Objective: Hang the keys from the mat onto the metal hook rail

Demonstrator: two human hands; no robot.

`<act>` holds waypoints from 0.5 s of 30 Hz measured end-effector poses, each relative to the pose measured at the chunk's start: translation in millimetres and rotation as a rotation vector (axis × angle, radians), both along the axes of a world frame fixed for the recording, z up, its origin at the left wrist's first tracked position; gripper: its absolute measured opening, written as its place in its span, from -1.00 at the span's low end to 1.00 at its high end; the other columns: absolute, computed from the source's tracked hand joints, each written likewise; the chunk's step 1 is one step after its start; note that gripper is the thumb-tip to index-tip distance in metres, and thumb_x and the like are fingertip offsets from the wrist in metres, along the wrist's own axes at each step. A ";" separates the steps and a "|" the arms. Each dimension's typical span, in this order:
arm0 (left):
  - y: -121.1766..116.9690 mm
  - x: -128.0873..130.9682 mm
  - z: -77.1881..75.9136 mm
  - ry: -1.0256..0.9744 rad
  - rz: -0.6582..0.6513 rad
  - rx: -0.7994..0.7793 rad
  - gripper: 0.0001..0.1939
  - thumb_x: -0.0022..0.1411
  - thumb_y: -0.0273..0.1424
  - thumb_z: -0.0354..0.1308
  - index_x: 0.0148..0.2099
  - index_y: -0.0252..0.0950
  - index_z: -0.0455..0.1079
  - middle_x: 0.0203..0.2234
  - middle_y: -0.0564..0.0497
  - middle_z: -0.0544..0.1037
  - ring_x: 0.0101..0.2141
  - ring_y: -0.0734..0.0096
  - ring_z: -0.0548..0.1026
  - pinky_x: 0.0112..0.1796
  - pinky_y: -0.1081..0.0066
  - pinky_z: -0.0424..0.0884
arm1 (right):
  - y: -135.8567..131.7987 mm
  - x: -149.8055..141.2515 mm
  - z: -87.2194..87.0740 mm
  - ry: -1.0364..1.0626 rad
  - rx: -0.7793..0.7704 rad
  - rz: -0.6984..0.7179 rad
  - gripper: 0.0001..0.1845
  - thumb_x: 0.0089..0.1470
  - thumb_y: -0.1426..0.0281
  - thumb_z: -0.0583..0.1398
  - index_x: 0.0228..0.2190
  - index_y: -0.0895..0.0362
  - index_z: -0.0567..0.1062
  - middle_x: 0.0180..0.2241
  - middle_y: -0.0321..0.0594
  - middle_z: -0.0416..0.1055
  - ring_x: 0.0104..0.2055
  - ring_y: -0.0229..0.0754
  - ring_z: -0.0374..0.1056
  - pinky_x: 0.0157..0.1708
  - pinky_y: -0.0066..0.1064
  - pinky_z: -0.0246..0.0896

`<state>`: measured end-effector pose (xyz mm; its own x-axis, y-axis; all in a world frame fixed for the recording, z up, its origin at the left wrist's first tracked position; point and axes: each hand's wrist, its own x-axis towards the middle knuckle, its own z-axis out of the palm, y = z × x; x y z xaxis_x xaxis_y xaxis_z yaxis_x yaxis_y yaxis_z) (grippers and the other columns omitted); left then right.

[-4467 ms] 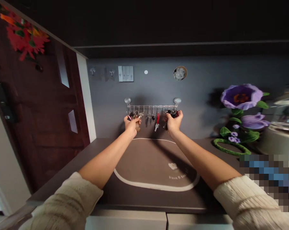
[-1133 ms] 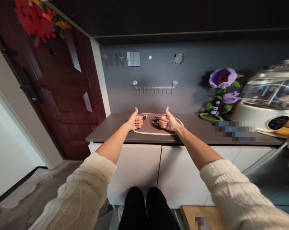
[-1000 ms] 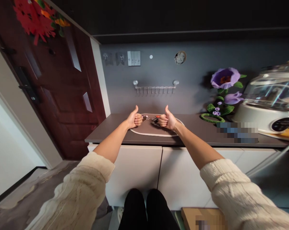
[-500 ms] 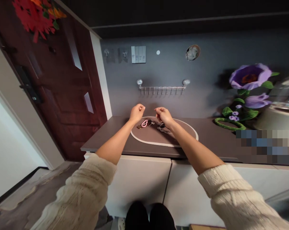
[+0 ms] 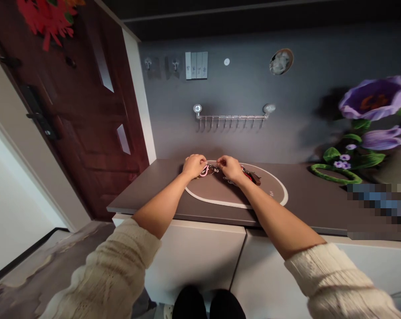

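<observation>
My left hand (image 5: 194,166) is low over the left part of an oval brown mat (image 5: 220,201) with a pale rim. Its fingers are pinched together beside a bunch of keys with a pink loop (image 5: 205,171); what they hold, if anything, is too small to make out. My right hand (image 5: 229,168) is a short way to the right, thumb and fingers also closed, near the small metal pieces between both hands. Partly behind the right wrist lies a second bunch of keys with a red and dark brown piece (image 5: 252,176).
A metal rail with several hooks (image 5: 233,118) is fixed to the grey wall above the mat. Purple artificial flowers (image 5: 375,102) with a green ring base stand on the counter (image 5: 303,199) at right. A dark red door (image 5: 84,133) is at left.
Both hands have come down from above the mat to the keys. The second bunch now shows more to the right of my right wrist. The view has shifted slightly.
</observation>
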<state>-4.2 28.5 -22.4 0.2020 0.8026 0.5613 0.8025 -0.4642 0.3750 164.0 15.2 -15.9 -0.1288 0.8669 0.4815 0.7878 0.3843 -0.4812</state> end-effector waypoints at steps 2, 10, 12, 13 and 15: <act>0.6 0.8 -1.5 -0.009 0.014 -0.062 -0.86 0.06 -0.37 0.08 -0.34 -0.25 0.45 -0.38 -0.03 0.51 -0.30 0.35 0.38 -0.22 0.40 0.22 | 0.0 -0.9 -1.0 -0.021 -0.011 -0.002 -0.85 -0.04 0.48 0.11 -0.38 0.17 0.46 -0.37 -0.13 0.45 -0.35 -0.23 0.30 -0.29 -0.44 0.11; 5.6 0.8 -9.8 -0.035 0.046 -0.239 -0.79 0.05 -0.25 0.08 -0.38 -0.25 0.46 -0.45 -0.02 0.52 -0.46 0.40 0.39 -0.37 0.44 0.21 | -1.1 -3.7 -2.9 -0.110 -0.028 -0.011 -0.83 -0.03 0.46 0.09 -0.40 0.16 0.49 -0.40 -0.14 0.46 -0.40 -0.24 0.30 -0.35 -0.47 0.10; 7.0 0.7 -10.7 -0.031 0.024 -0.235 -0.80 0.06 -0.29 0.07 -0.42 -0.26 0.46 -0.52 -0.01 0.50 -0.51 0.43 0.36 -0.41 0.45 0.19 | -1.3 -4.0 -3.3 -0.116 -0.028 -0.013 -0.83 -0.02 0.46 0.09 -0.39 0.16 0.49 -0.41 -0.14 0.46 -0.42 -0.24 0.30 -0.36 -0.47 0.09; 7.4 0.7 -10.9 -0.026 0.006 -0.230 -0.80 0.06 -0.31 0.06 -0.45 -0.27 0.46 -0.56 0.00 0.48 -0.54 0.44 0.35 -0.43 0.46 0.17 | -1.3 -4.1 -3.5 -0.115 -0.030 -0.013 -0.83 -0.02 0.45 0.09 -0.39 0.16 0.49 -0.43 -0.14 0.46 -0.42 -0.24 0.30 -0.37 -0.47 0.09; 7.5 0.8 -10.4 0.005 -0.040 -0.213 -0.78 0.07 -0.36 0.02 -0.52 -0.28 0.43 -0.64 0.01 0.44 -0.58 0.47 0.30 -0.45 0.47 0.15 | -1.3 -4.1 -3.9 -0.111 -0.032 -0.008 -0.83 -0.03 0.45 0.10 -0.39 0.15 0.49 -0.46 -0.16 0.45 -0.43 -0.25 0.30 -0.37 -0.47 0.09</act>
